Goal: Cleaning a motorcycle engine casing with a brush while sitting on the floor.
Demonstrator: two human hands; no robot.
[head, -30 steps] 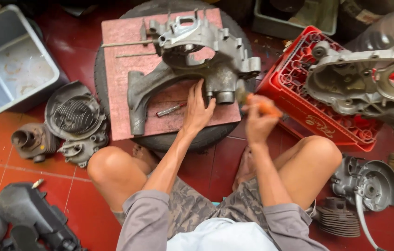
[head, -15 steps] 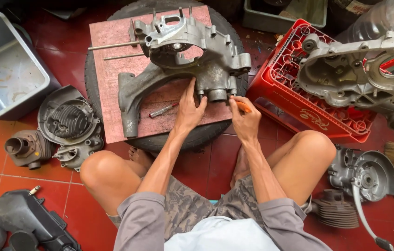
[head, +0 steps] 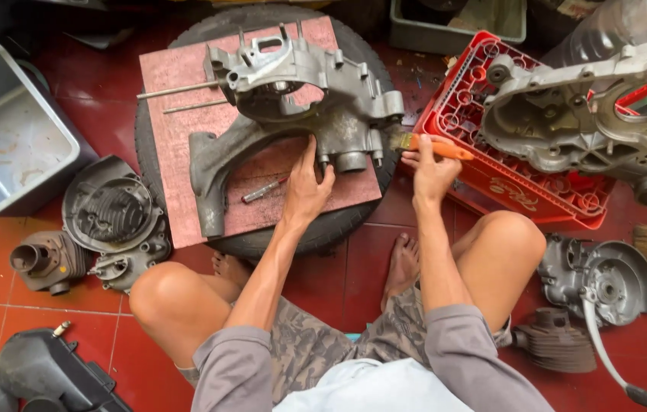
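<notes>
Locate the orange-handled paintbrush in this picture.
In the head view, the orange-handled paintbrush is held in the right hand, right of centre, between the grey metal engine casing and the red plastic crate.

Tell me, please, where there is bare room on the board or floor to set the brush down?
Free: the board's left strip beside the rods, and the floor tiles between tray and cylinder. Crowded: the crankcase fills the board's middle; the crate holds another casing.

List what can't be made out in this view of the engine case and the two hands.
- Head view: left hand covers part of the engine case rim; the contact spot is hidden.
- Brush: the right hand wraps its handle, hiding the grip end.
- Second casing on the red crate: cut off by the right edge.
- Small tool on the board: too small to identify.
</notes>
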